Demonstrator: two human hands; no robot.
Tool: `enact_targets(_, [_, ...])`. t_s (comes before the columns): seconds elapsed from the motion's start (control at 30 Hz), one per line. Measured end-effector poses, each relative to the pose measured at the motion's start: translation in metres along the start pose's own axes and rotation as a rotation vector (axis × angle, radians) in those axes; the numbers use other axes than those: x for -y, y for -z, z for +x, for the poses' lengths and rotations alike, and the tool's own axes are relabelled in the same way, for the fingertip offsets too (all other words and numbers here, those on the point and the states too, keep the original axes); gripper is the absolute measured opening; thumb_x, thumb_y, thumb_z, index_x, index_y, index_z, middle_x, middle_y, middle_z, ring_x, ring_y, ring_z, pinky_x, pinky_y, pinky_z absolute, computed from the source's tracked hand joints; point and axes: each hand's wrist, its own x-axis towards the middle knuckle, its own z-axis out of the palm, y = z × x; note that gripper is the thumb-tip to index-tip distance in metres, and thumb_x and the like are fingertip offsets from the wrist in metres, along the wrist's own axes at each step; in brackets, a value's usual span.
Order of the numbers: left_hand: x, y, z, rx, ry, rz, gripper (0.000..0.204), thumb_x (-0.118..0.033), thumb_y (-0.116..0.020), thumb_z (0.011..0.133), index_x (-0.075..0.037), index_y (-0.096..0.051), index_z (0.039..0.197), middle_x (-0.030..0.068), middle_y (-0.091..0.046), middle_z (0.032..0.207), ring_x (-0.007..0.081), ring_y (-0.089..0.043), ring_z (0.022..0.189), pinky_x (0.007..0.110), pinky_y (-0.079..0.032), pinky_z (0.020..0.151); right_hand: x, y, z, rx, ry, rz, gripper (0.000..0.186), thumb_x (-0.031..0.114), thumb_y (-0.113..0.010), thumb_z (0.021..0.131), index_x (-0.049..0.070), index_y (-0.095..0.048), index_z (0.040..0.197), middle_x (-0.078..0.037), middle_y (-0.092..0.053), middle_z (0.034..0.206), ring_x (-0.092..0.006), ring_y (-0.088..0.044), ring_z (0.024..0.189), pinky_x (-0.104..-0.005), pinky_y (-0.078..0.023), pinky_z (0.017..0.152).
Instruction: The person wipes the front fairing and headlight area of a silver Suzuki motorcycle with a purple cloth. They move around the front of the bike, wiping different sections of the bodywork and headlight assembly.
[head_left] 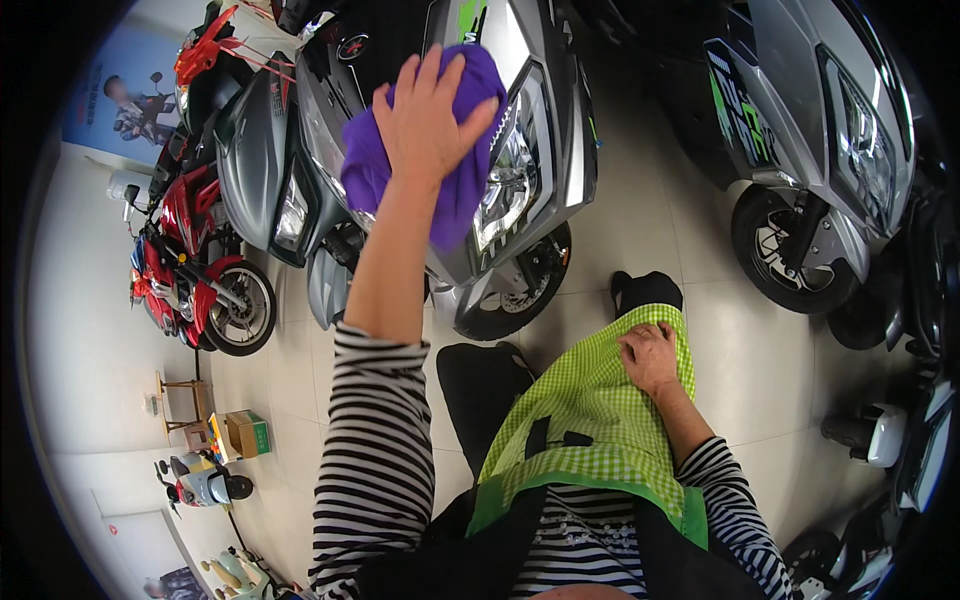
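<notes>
My left hand presses flat on a purple cloth, its fingers spread and the thumb apart. Beneath the cloth is the front panel of a silver-grey motor scooter, just beside its clear headlight. Some of the panel is hidden by the cloth and my forearm. Lower down, my right hand rests on the green checked apron over my bent leg. Its fingers are curled in, and nothing shows in them.
Another silver scooter stands to the right. A dark grey scooter is close on the left, with a red motorcycle beyond it. An open cardboard box sits on the tiled floor at the left.
</notes>
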Motion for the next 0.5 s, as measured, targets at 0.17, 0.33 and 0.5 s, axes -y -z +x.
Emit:
enact_targets(0.17, [-0.018, 0.029, -0.061, 0.130, 0.020, 0.038, 0.058, -0.049, -0.065, 0.082, -0.017, -0.062, 0.131, 0.0045, -0.050, 0.146, 0.0281, -0.045, 0.133, 0.052, -0.030, 0.107, 0.001, -0.002, 0.004, -0.010, 0.018, 0.000, 0.013, 0.020, -0.066, 0.082, 0.015, -0.074, 0.091, -0.002, -0.071, 0.103, -0.0199, -0.060, 0.108, -0.0457, -0.033, 0.107])
enact_targets(0.33, [-0.004, 0.032, -0.060, 0.086, -0.169, 0.063, 0.055, -0.046, -0.064, 0.085, -0.020, -0.061, 0.133, 0.0042, -0.050, 0.147, 0.0273, -0.044, 0.135, 0.053, -0.027, 0.110, 0.001, -0.006, 0.009, 0.002, 0.031, -0.003, 0.012, 0.021, -0.066, 0.082, 0.016, -0.074, 0.089, -0.001, -0.071, 0.102, -0.0190, -0.061, 0.106, -0.0453, -0.034, 0.107])
enact_targets(0.5, [0.023, -0.017, 0.035, 0.023, -0.056, 0.153, 0.048, -0.047, -0.055, 0.094, -0.019, -0.061, 0.133, 0.0052, -0.048, 0.148, 0.0266, -0.041, 0.137, 0.055, -0.030, 0.108, 0.003, -0.008, 0.015, 0.019, 0.003, 0.040, 0.011, 0.021, -0.066, 0.082, 0.017, -0.074, 0.088, 0.000, -0.071, 0.099, -0.0177, -0.062, 0.103, -0.0443, -0.035, 0.105])
